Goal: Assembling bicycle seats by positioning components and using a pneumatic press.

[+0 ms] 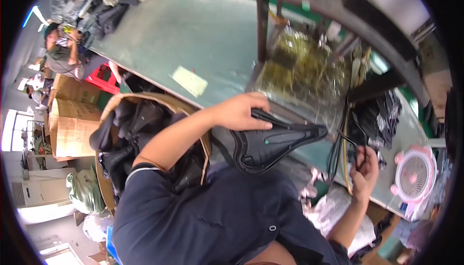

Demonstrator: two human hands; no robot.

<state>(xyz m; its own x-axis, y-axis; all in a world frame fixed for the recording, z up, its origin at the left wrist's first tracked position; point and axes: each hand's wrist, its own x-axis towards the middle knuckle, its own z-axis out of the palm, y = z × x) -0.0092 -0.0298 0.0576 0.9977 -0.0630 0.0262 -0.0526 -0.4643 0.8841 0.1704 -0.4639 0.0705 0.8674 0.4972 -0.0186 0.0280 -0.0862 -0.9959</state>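
A black bicycle saddle (275, 145) hangs in front of my chest with its underside toward me and its nose to the right. My left hand (244, 114) is closed on its far edge, thumb on the underside. To the right of the nose, my right hand (365, 172) has its fingers curled round a thin black rod (349, 139), whose other end reaches toward the saddle nose. A bundle of black and yellow straps or cords (344, 156) dangles beside that hand. The part of the rod inside my fingers is hidden.
A cardboard box (207, 150) full of black saddles stands at my left. Beyond lies a green-topped table (208, 33) with a paper slip (190, 81). A dark metal frame (262, 28) rises over plastic-wrapped parts (304, 64). A pink-white fan (413, 175) stands right; a person (65, 52) works far left.
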